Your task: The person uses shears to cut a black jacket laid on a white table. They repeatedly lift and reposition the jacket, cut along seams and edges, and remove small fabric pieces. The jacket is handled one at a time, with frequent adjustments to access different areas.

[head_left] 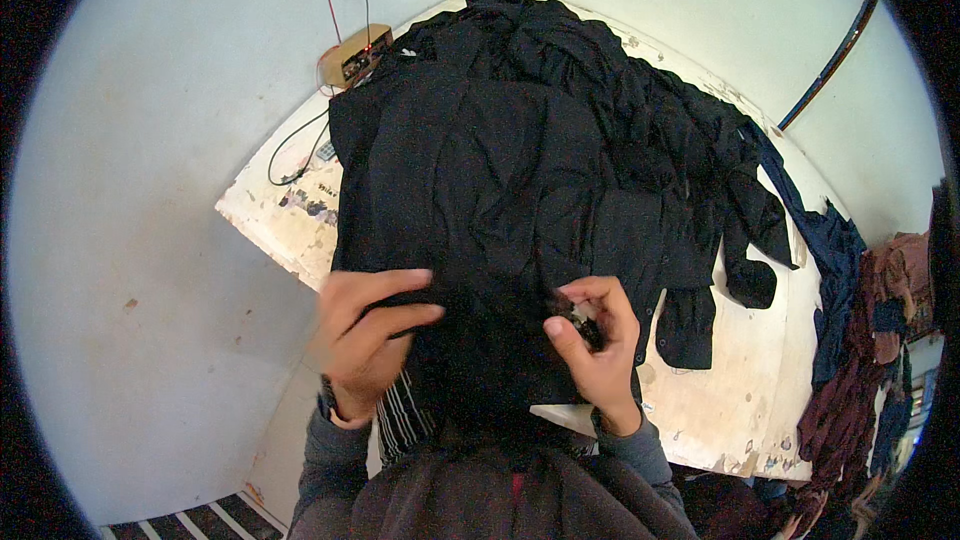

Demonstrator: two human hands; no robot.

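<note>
A large black garment [480, 160] lies spread over the white table, with its near end hanging toward my body. My left hand [370, 330] is at its near left edge, somewhat blurred. Two of its fingers point right over the cloth with a gap between them; any cloth pinched there cannot be made out. My right hand [605, 345] is curled at the near right part of the garment. Between its thumb and fingers sits a small dark thing [580, 318] with a pale, shiny part, too unclear to name. A buttoned black cuff [685, 330] lies to the right of that hand.
The worn white table [730, 410] stands against pale walls. More bunched black clothing [640, 90] covers its far side. A socket box [357, 55] with cables sits at the far left edge. Blue and maroon clothes [850, 370] hang off the right edge.
</note>
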